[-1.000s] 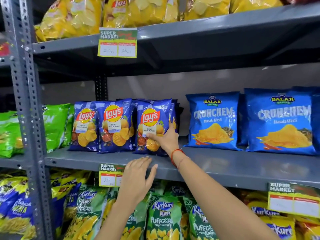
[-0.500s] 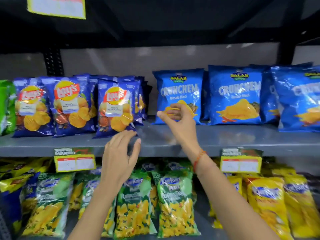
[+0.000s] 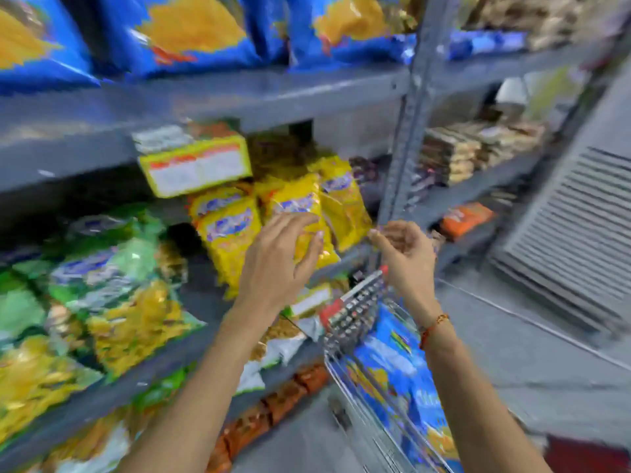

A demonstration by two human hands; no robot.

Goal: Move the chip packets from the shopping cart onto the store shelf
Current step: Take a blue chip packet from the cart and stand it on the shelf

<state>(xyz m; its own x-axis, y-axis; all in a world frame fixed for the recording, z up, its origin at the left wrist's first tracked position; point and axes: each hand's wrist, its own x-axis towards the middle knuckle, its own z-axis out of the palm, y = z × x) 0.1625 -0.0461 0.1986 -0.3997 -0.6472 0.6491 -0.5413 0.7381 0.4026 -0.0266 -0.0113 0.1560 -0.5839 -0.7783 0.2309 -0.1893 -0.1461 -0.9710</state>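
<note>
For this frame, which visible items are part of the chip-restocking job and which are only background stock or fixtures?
Part of the job:
- shopping cart
- blue chip packets in the cart
- grey shelf
- left hand, empty
- right hand, empty

Just there:
- yellow snack packets
- green packets
- price label
- orange packet
- louvred panel

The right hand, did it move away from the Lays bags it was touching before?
Yes. The right hand is empty now, down and to the right, past the grey shelf post and above the shopping cart.
</note>
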